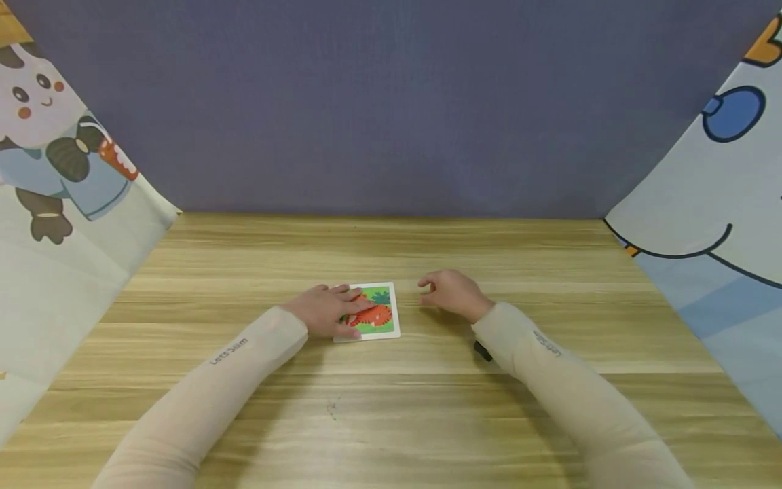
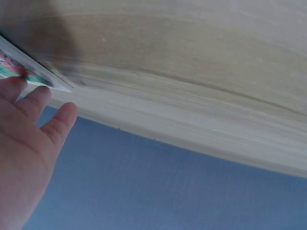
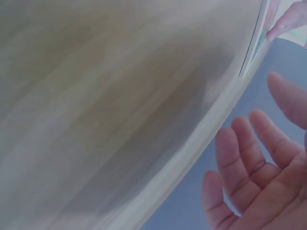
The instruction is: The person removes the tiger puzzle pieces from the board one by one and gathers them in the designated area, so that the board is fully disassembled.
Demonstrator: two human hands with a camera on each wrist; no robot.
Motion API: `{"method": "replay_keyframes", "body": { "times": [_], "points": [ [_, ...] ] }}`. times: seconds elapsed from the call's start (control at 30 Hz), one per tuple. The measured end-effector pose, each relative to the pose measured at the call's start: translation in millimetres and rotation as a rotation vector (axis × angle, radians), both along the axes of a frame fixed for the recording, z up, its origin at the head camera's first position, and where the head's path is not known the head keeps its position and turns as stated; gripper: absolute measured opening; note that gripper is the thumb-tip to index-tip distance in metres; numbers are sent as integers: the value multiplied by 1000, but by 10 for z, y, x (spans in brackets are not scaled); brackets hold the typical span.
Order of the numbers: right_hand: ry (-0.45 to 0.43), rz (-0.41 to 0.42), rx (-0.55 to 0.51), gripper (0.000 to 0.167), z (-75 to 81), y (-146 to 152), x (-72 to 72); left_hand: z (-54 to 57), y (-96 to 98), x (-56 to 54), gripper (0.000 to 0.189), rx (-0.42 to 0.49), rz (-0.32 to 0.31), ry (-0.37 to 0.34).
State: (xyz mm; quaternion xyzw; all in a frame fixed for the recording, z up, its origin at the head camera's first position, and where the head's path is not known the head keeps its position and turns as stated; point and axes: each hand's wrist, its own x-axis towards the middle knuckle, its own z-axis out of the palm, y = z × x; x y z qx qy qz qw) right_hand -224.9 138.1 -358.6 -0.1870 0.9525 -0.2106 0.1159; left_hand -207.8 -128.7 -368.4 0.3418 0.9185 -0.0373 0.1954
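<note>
A small square picture board [image 1: 396, 319] with a white border lies flat on the wooden table. Its picture shows an orange, dark-striped animal on green, with a dark green plant at the upper right. My left hand [image 1: 326, 311] rests over the board's left side, fingers spread and hiding part of the picture. In the left wrist view, the fingers of the left hand [image 2: 29, 129] reach across the board's edge [image 2: 60, 84]. To the right of the board, my right hand [image 1: 453, 293] hovers apart from it, fingers loosely bent and nothing between them; its palm [image 3: 268, 191] shows in the right wrist view.
The wooden table [image 1: 391, 421] runs back to a dark blue-purple panel [image 1: 391, 109]. Cartoon-printed sheets stand at the left [image 1: 79, 238] and right [image 1: 672, 204]. A small black object [image 1: 482, 351] shows under the right sleeve [image 1: 513, 333].
</note>
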Motion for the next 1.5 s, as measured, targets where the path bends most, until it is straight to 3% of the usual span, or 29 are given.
{"method": "replay_keyframes", "body": {
  "times": [0.7,1.23,1.5],
  "points": [
    [-62,-42,-9,38,-41,-393,-144,-42,60,16,65,-74,-17,19],
    [-130,-79,23,41,-67,-583,-146,-26,33,54,63,-80,2,-2],
    [-135,-69,42,40,-65,-618,-172,-86,30,22,67,-103,-20,34]
  ]
}}
